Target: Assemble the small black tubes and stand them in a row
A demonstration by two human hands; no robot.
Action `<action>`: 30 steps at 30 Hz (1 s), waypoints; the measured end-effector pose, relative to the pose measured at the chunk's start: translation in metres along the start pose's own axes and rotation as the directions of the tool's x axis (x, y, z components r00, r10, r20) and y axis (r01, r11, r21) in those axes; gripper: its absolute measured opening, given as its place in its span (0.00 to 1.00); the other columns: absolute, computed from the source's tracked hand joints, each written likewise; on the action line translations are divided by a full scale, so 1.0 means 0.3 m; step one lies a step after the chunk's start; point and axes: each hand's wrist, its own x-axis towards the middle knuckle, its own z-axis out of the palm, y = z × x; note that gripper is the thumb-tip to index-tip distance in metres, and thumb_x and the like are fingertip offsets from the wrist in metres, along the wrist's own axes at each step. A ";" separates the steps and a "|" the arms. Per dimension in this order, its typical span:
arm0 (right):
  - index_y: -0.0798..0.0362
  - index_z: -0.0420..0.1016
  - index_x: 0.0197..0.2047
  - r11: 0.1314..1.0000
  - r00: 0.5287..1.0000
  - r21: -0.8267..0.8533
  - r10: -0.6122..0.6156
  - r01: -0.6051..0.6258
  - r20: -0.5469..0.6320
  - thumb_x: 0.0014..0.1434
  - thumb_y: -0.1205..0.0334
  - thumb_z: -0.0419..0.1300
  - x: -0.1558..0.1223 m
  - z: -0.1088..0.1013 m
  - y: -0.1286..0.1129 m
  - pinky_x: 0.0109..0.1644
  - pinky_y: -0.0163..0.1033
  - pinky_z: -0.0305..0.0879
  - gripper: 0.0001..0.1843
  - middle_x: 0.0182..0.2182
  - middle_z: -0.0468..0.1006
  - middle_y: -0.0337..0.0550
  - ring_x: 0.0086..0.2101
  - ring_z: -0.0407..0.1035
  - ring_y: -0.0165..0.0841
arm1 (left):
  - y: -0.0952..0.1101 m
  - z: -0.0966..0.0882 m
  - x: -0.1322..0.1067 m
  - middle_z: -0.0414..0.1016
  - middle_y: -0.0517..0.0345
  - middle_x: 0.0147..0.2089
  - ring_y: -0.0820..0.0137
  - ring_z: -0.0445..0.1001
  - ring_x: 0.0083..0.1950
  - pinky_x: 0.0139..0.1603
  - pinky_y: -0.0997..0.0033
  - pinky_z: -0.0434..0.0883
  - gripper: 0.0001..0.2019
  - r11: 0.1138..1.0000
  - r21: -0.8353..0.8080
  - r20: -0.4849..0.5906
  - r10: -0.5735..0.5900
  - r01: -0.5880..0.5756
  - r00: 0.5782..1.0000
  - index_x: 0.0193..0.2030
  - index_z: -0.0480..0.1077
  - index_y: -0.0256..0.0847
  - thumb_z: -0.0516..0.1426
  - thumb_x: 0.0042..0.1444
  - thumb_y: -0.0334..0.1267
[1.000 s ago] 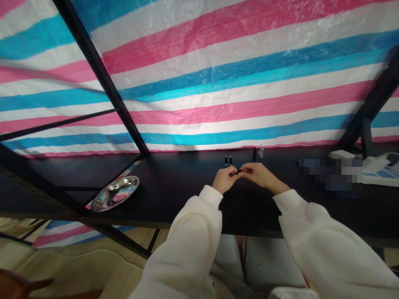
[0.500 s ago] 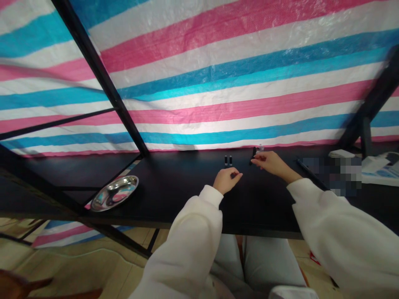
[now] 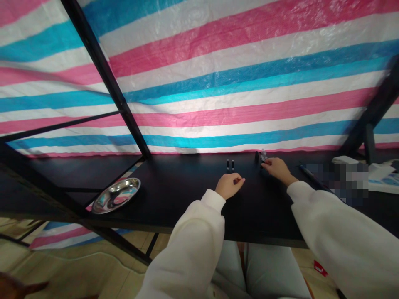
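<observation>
My right hand [image 3: 277,169] reaches to the back of the black table [image 3: 187,191], thumb and fingertips pinched together. A small dark piece shows at the fingertips, too small to name. Close by are a little cluster of clear pieces [image 3: 263,155] and a short black cylinder [image 3: 257,156]. My left hand [image 3: 229,185] is held over the table with its fingers curled and thumb close to them; what they hold, if anything, is hidden. Just beyond it, two small black cylinders with pale lower ends [image 3: 227,165] stand side by side.
A shiny metal dish [image 3: 116,196] sits at the left by the black frame [image 3: 109,83]. To the right lie a dark pen-like stick [image 3: 313,176], a blurred-out patch and white items [image 3: 385,178]. A striped sheet [image 3: 218,99] hangs behind the table.
My right hand has moved slightly right, from beside the black cylinder to the clear pieces. The left hand keeps nearly the same place and curl. The whole view has shifted a little.
</observation>
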 end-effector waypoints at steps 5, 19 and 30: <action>0.57 0.77 0.37 0.994 0.992 -0.044 0.093 -0.097 -0.086 0.52 0.56 0.55 0.018 0.013 -0.010 0.33 0.38 0.61 0.16 0.32 0.78 0.53 0.33 0.72 0.41 | 0.006 -0.002 -0.003 0.71 0.59 0.22 0.75 0.67 0.24 0.27 0.78 0.62 0.14 1.000 0.007 -0.019 -0.003 0.003 1.000 0.23 0.69 0.38 0.52 0.54 0.44; 0.56 0.76 0.35 0.984 0.990 -0.120 0.137 -0.132 0.033 0.53 0.56 0.53 0.058 0.022 -0.051 0.37 0.36 0.62 0.14 0.32 0.77 0.49 0.36 0.71 0.38 | 0.023 -0.010 -0.005 0.72 0.59 0.23 0.75 0.68 0.26 0.30 0.78 0.64 0.15 0.998 0.030 0.035 -0.064 0.063 0.997 0.25 0.70 0.37 0.51 0.54 0.44; 0.55 0.76 0.34 0.981 0.989 -0.136 0.144 -0.137 0.044 0.53 0.56 0.53 0.057 0.038 -0.057 0.38 0.38 0.62 0.14 0.32 0.76 0.50 0.36 0.71 0.39 | 0.020 -0.010 -0.006 0.72 0.59 0.24 0.76 0.68 0.25 0.30 0.78 0.64 0.15 0.997 0.048 0.037 -0.064 0.063 0.997 0.25 0.70 0.37 0.51 0.54 0.44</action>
